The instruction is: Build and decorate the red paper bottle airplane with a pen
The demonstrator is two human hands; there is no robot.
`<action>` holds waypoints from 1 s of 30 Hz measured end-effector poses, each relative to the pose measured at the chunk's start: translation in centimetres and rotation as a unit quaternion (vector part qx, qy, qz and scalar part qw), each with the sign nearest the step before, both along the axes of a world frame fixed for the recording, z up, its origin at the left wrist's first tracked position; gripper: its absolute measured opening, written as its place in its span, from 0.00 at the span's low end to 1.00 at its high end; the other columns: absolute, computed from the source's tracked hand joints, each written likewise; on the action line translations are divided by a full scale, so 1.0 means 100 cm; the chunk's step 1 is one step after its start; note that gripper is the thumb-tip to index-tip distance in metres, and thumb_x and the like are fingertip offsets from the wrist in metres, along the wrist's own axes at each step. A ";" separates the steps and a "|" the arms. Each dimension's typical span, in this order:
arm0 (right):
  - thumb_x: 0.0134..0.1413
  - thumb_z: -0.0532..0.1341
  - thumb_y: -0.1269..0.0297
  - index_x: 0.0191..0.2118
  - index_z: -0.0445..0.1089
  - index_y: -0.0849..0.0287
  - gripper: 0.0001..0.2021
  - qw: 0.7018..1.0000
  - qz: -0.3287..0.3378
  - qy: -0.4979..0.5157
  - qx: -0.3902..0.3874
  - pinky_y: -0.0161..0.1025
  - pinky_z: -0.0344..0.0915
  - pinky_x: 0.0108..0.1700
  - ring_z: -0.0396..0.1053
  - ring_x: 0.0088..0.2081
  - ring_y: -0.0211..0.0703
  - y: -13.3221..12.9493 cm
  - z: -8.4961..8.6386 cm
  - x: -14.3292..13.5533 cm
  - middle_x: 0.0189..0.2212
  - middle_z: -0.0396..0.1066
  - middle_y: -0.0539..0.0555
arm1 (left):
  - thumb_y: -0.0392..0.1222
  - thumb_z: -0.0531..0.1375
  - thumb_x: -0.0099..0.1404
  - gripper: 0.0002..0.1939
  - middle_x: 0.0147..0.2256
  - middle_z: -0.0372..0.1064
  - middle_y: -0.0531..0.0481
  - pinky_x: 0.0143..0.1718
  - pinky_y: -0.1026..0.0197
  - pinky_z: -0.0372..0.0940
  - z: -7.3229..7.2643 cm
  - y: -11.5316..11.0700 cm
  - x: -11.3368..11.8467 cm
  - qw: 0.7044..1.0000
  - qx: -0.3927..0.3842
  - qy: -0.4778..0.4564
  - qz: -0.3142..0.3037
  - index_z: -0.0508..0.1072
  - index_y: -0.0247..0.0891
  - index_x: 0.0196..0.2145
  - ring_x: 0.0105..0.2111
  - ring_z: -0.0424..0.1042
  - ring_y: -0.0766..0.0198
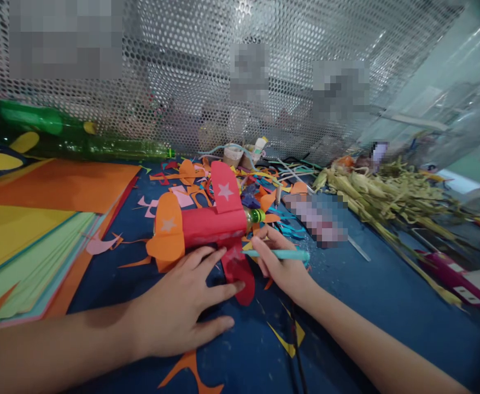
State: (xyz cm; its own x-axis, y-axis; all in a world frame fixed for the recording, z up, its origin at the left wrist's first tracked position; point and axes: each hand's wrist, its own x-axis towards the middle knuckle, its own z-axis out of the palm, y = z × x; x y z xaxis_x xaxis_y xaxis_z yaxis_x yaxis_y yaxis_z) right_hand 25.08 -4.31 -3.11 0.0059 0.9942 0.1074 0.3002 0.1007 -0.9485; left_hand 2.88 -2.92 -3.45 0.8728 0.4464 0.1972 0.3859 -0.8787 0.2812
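A bottle wrapped in red paper (207,225) lies sideways on the blue table, its green cap (258,215) pointing right. An upper red wing (226,185) bears a pale star, and an orange paper piece (167,232) with another star covers the left end. My left hand (182,303) rests palm down with fingers spread, its fingertips touching the body and the lower red wing (240,276). Pinched in my right hand (279,262) is a light blue pen (291,255), its tip at the lower wing near a star.
Colored paper sheets (63,186) are stacked at left, with green bottles (80,137) behind. Paper scraps (194,186) and cups (232,155) lie beyond the bottle. Dried husks (371,191) and a magenta object (453,276) are at right. A metal mesh (182,71) stands behind.
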 end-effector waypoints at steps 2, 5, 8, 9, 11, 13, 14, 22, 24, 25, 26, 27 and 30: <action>0.58 0.58 0.56 0.29 0.58 0.56 0.11 1.000 0.015 -0.014 0.003 0.32 0.50 0.20 0.54 0.16 0.32 -0.002 0.000 0.000 0.15 0.57 0.42 | 0.53 0.56 0.64 0.23 0.61 0.53 0.39 0.53 0.37 0.58 -0.001 0.000 0.000 1.000 0.004 -0.008 -0.001 0.66 0.50 0.56 0.59 0.53 0.39; 0.57 0.58 0.57 0.26 0.58 0.56 0.13 0.998 0.052 -0.029 0.013 0.33 0.50 0.22 0.54 0.19 0.33 -0.003 -0.001 0.001 0.18 0.57 0.44 | 0.53 0.57 0.64 0.25 0.61 0.53 0.39 0.53 0.37 0.58 -0.001 0.000 0.000 1.000 0.008 -0.009 -0.002 0.64 0.50 0.57 0.59 0.53 0.39; 0.59 0.56 0.58 0.26 0.57 0.56 0.13 0.998 0.059 -0.032 0.020 0.34 0.50 0.23 0.53 0.20 0.33 -0.003 -0.002 0.001 0.19 0.55 0.44 | 0.53 0.56 0.64 0.24 0.61 0.53 0.39 0.53 0.36 0.57 -0.002 0.000 0.000 1.000 0.008 -0.006 -0.003 0.64 0.51 0.57 0.59 0.53 0.39; 0.58 0.56 0.59 0.27 0.57 0.56 0.11 0.998 0.061 -0.027 0.016 0.34 0.51 0.23 0.53 0.21 0.34 -0.002 -0.002 0.001 0.20 0.56 0.45 | 0.53 0.56 0.64 0.24 0.61 0.52 0.39 0.53 0.36 0.57 -0.002 -0.001 0.000 1.000 0.008 -0.007 -0.003 0.65 0.51 0.57 0.59 0.53 0.39; 0.56 0.57 0.62 0.30 0.57 0.56 0.08 0.997 0.067 -0.025 0.008 0.34 0.52 0.24 0.55 0.22 0.34 -0.002 -0.002 0.001 0.22 0.59 0.45 | 0.53 0.57 0.64 0.24 0.61 0.52 0.39 0.53 0.37 0.57 -0.002 -0.001 0.000 1.000 0.008 -0.008 -0.001 0.65 0.51 0.57 0.59 0.53 0.39; 0.53 0.59 0.65 0.29 0.57 0.56 0.08 0.996 0.068 -0.047 0.019 0.34 0.52 0.25 0.55 0.23 0.34 -0.001 -0.002 0.001 0.23 0.58 0.45 | 0.53 0.57 0.64 0.24 0.61 0.52 0.38 0.53 0.37 0.57 -0.002 -0.001 0.000 1.000 0.009 -0.008 -0.002 0.64 0.50 0.57 0.59 0.53 0.39; 0.52 0.59 0.66 0.27 0.56 0.56 0.09 0.996 0.063 -0.062 0.030 0.34 0.51 0.25 0.54 0.23 0.34 -0.001 -0.002 0.001 0.22 0.57 0.45 | 0.53 0.57 0.64 0.25 0.61 0.52 0.38 0.53 0.36 0.57 -0.002 0.000 0.000 1.000 0.010 -0.008 -0.003 0.64 0.50 0.58 0.59 0.53 0.39; 0.52 0.56 0.68 0.24 0.53 0.55 0.10 0.993 0.046 -0.097 0.055 0.34 0.50 0.26 0.50 0.23 0.35 0.004 -0.008 0.003 0.21 0.52 0.44 | 0.54 0.56 0.64 0.22 0.61 0.52 0.37 0.52 0.35 0.58 -0.002 0.000 0.001 1.000 0.001 0.003 0.004 0.66 0.51 0.55 0.59 0.52 0.37; 0.51 0.56 0.68 0.24 0.54 0.55 0.10 0.992 0.044 -0.101 0.056 0.34 0.50 0.26 0.51 0.23 0.35 0.004 -0.010 0.003 0.21 0.53 0.44 | 0.54 0.56 0.64 0.22 0.61 0.52 0.37 0.52 0.35 0.58 -0.002 -0.001 0.001 1.000 -0.002 0.002 0.008 0.67 0.51 0.55 0.59 0.52 0.37; 0.51 0.57 0.68 0.24 0.54 0.55 0.10 0.992 0.043 -0.103 0.057 0.34 0.50 0.26 0.51 0.23 0.35 0.004 -0.011 0.003 0.21 0.53 0.44 | 0.54 0.56 0.64 0.22 0.61 0.52 0.38 0.52 0.35 0.58 -0.002 -0.001 0.001 1.000 -0.002 0.000 0.008 0.67 0.51 0.55 0.59 0.52 0.37; 0.51 0.57 0.68 0.24 0.54 0.55 0.10 0.992 0.043 -0.103 0.057 0.34 0.50 0.27 0.51 0.23 0.35 0.004 -0.011 0.003 0.22 0.53 0.44 | 0.54 0.56 0.64 0.22 0.61 0.52 0.38 0.52 0.35 0.58 -0.002 -0.001 0.001 1.000 0.000 -0.002 0.009 0.68 0.51 0.55 0.59 0.52 0.38; 0.51 0.57 0.68 0.23 0.53 0.55 0.10 0.992 0.045 -0.104 0.056 0.34 0.50 0.27 0.51 0.23 0.35 0.004 -0.011 0.003 0.21 0.53 0.44 | 0.54 0.56 0.64 0.22 0.61 0.52 0.38 0.52 0.35 0.58 -0.002 -0.001 0.001 1.000 0.002 -0.003 0.008 0.68 0.51 0.55 0.59 0.53 0.38; 0.51 0.57 0.68 0.23 0.53 0.55 0.11 0.992 0.053 -0.108 0.050 0.34 0.50 0.26 0.50 0.23 0.35 0.004 -0.010 0.003 0.20 0.52 0.44 | 0.53 0.56 0.64 0.22 0.60 0.53 0.38 0.52 0.36 0.58 -0.002 -0.001 0.001 1.000 0.010 -0.002 0.002 0.67 0.50 0.55 0.59 0.53 0.38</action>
